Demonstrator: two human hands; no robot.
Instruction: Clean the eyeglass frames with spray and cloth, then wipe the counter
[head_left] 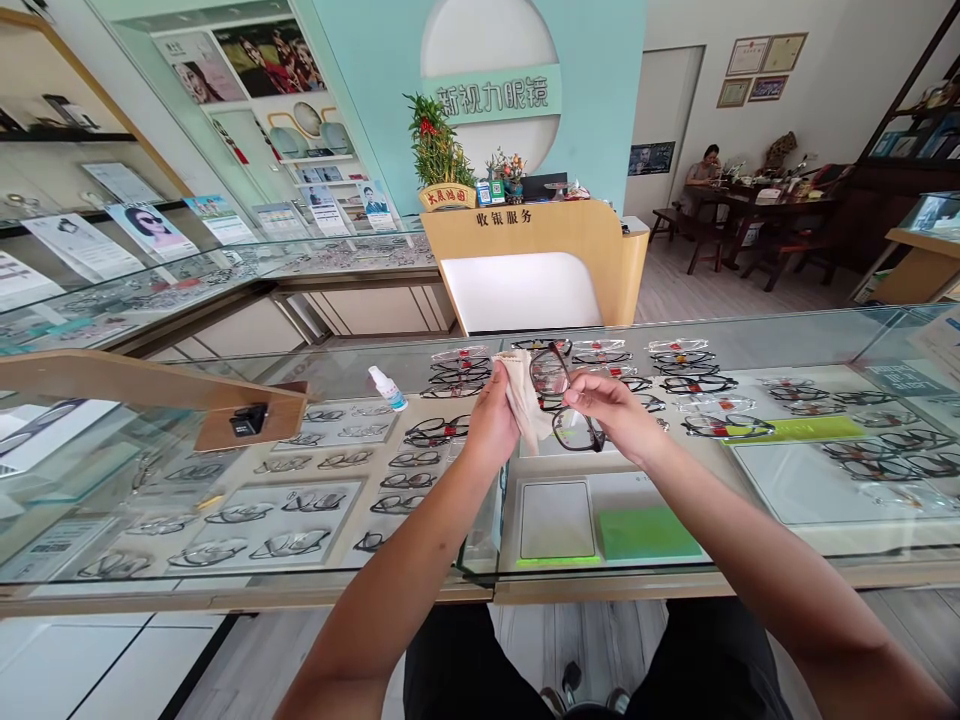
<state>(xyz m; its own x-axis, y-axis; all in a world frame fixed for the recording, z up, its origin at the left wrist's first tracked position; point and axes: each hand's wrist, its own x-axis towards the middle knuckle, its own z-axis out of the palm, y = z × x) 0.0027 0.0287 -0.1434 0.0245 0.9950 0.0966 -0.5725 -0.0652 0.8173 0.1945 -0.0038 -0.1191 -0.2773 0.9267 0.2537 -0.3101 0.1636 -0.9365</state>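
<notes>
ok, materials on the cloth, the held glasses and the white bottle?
Cloth: soft matte fabric, judging by its loose drape at the left hand; fibre unclear.
Glasses: dark frame, slight sheen, plastic or metal unclear; lenses glass or clear plastic, seen straight through.
White bottle: likely smooth plastic, by its opaque, even body.

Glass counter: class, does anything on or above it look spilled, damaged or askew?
Nothing visibly spilled or damaged. Only the small bottle left of the cloth looks odd: it slants on the counter, though whether it truly leans or the camera's wide view tilts it, I cannot tell.
</notes>
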